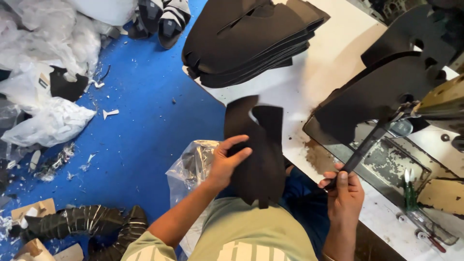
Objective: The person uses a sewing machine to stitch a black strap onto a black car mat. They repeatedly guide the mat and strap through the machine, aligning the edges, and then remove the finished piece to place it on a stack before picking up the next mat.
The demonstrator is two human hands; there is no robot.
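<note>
Head view: left hand [227,162] at frame centre, forearm angled up from lower left, fingers curled over the edge of a black cut fabric piece [256,150] held upright above the lap. Right hand [344,193] at lower right, wrist bent upward, closed around a black lever [363,147] slanting up to the machine [435,101] on the white table [333,53]. Stacked black pieces [246,38] at top centre; clear plastic bag [191,166] beside the left wrist.

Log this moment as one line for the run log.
left hand: holds black cut piece | right hand: grips black strip at sewing machine | stack of black pieces on table
</note>
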